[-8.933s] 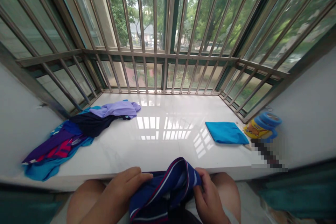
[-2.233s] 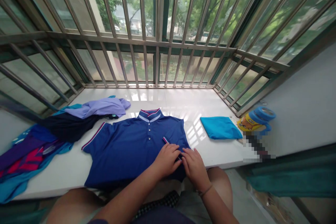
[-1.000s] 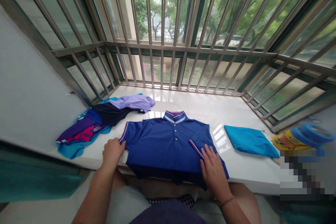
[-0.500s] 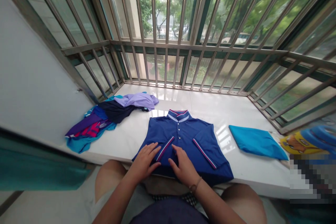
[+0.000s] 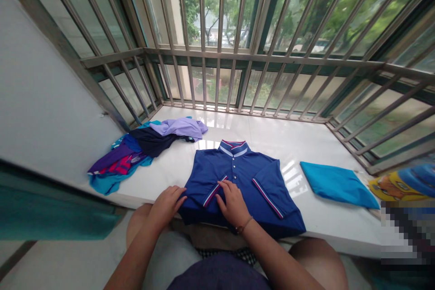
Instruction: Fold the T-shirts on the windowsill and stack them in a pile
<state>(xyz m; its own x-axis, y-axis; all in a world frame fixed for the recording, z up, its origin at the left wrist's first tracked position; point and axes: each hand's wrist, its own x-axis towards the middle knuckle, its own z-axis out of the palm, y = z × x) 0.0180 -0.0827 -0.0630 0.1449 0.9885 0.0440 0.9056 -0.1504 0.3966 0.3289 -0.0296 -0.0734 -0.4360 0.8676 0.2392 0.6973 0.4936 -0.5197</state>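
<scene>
The open left hand (image 5: 166, 206) touches the blue polo shirt (image 5: 244, 167), and the open right hand (image 5: 233, 201) pats its folded sleeve (image 5: 211, 195). The shirt lies flat by the front edge of the white sill (image 5: 326, 222).

One left hand (image 5: 165, 206), one right hand (image 5: 234, 204), one polo shirt (image 5: 238, 190) (navy), one turquoise cloth (image 5: 335, 185), one clothes heap (image 5: 142, 147).

Far right: one item by the wall (image 5: 406, 235) is pixelated past identifying; the cartoon-printed container (image 5: 396, 184) is cut off by the frame edge. My left hand (image 5: 166, 206) and right hand (image 5: 233, 203) cover parts of the polo shirt (image 5: 234, 204). The garment heap (image 5: 136, 154) overlaps itself, hiding its pieces' shapes.
</scene>
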